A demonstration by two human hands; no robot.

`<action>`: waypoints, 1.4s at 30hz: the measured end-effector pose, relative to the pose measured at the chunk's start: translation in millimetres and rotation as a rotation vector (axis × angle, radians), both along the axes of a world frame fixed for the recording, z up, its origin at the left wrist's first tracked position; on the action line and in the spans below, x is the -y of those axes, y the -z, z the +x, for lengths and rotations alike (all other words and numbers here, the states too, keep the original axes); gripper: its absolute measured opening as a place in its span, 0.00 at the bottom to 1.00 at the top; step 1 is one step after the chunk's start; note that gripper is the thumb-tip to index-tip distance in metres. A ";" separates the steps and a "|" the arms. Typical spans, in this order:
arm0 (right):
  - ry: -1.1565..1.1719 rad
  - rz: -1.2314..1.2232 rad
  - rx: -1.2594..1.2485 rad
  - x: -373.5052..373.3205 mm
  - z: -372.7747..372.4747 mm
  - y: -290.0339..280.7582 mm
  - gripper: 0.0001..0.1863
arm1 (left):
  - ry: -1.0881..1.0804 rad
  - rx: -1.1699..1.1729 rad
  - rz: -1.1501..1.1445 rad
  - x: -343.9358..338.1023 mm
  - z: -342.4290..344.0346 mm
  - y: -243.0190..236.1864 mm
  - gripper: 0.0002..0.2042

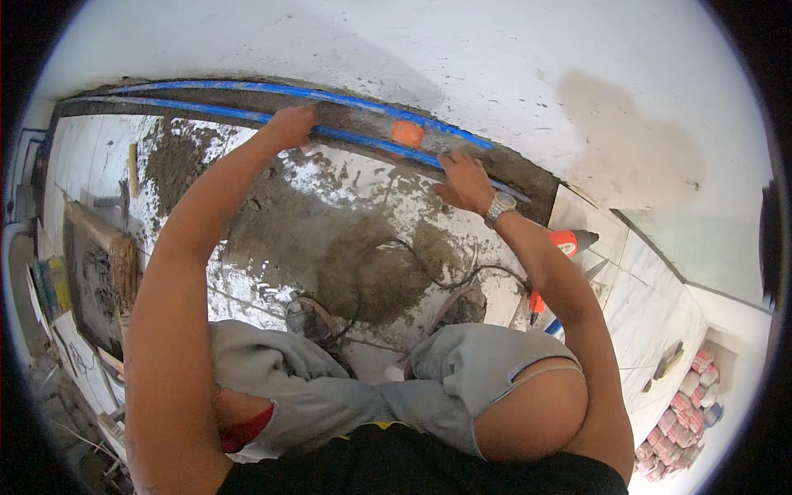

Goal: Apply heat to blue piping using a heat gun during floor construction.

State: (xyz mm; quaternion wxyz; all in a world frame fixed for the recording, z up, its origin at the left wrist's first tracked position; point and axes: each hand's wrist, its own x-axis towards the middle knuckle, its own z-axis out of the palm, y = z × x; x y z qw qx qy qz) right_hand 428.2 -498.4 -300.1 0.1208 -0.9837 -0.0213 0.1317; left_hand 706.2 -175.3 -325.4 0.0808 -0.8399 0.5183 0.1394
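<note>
Head view, wide fisheye, edges bent. Two blue pipes point(346, 101) run along mortar-filled channel at wall foot, upper centre. Left hand point(289, 125) pressed flat on lower pipe, fingers hidden beyond knuckles. Right hand point(464, 181), wristwatch point(499, 206) on wrist, fingers spread, resting on same pipe just right of orange clip point(407, 133). Orange power tool point(561, 247) half hidden behind right forearm. Wet mortar smeared on tiled floor point(652, 280).
</note>
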 end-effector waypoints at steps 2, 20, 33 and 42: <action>-0.009 -0.020 0.026 1.5 -8.9 -3.5 0.35 | -0.023 -0.036 0.057 18.4 -3.8 -5.5 0.24; 0.100 -0.008 -0.027 29.6 10.7 37.7 0.42 | -0.391 0.000 -0.006 34.8 -21.6 -10.2 0.12; -0.436 -0.005 0.027 30.9 47.4 43.1 0.31 | -0.721 -0.202 0.022 48.7 -0.2 26.0 0.16; -0.484 0.082 0.032 -10.4 91.0 49.7 0.32 | -0.724 -0.215 -0.007 64.1 18.6 64.9 0.16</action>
